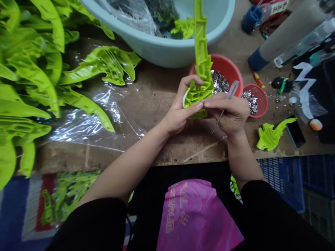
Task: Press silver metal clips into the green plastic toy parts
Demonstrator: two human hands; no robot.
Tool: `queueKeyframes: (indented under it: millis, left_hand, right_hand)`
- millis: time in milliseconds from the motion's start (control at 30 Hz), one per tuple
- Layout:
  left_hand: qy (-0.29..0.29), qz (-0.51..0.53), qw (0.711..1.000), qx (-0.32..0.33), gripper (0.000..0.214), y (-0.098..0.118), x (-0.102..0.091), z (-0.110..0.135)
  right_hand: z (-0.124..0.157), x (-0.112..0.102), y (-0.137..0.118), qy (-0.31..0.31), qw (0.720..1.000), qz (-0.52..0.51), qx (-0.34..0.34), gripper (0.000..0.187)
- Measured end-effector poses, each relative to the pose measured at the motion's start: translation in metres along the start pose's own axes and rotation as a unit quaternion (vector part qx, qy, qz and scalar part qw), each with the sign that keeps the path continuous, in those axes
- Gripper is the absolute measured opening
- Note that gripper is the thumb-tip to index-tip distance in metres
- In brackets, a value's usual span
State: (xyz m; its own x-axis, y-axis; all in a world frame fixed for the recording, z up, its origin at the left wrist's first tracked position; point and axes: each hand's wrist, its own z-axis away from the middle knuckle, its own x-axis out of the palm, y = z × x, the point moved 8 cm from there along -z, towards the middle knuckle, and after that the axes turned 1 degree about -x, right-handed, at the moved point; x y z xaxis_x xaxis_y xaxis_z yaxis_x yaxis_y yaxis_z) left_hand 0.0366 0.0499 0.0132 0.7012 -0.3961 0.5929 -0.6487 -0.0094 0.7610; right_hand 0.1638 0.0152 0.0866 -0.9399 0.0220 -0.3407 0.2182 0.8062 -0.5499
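My left hand grips the wide lower end of a long lime-green plastic part that points away from me, over the table. My right hand is closed round a thin tool with a clear handle, and its fingertips press against the green part beside my left thumb. Just behind my hands stands a red bowl of small shiny metal pieces, with a smaller red basket of the same pieces to its right.
A heap of lime-green plastic parts lies on clear plastic sheeting at the left. A pale blue basin stands at the back. One green part, a phone and small clutter lie right. A blue crate sits below the table edge.
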Motion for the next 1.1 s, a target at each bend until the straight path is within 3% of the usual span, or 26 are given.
queueKeyframes:
  millis: [200,400,633,767,1000,1100]
  left_hand:
    - [-0.021,0.047,0.998,-0.043,0.052,-0.012,0.008,0.004]
    - [-0.002,0.034,0.999,-0.038,0.052,-0.012,0.005,0.004]
    - [-0.002,-0.017,1.0,0.026,0.053,-0.007,-0.001,0.001]
    - [-0.001,-0.04,0.998,0.05,0.054,-0.006,-0.003,-0.002]
    - [0.005,-0.047,0.999,0.022,0.056,-0.009,-0.005,-0.003]
    - [0.014,-0.051,0.999,0.004,0.055,-0.011,-0.007,-0.002]
  right_hand:
    - [0.0,-0.001,0.004,-0.049,0.999,0.007,-0.001,0.013]
    - [0.0,-0.008,0.007,0.002,0.997,0.068,0.025,0.007]
    - [0.002,0.0,0.004,-0.035,0.995,0.082,0.036,0.019]
    - [0.002,0.003,0.006,-0.053,0.994,0.069,0.071,0.017]
    - [-0.004,0.0,0.002,-0.05,0.991,0.067,0.106,0.012]
    - [0.0,-0.002,0.005,-0.04,0.985,0.08,0.15,0.018]
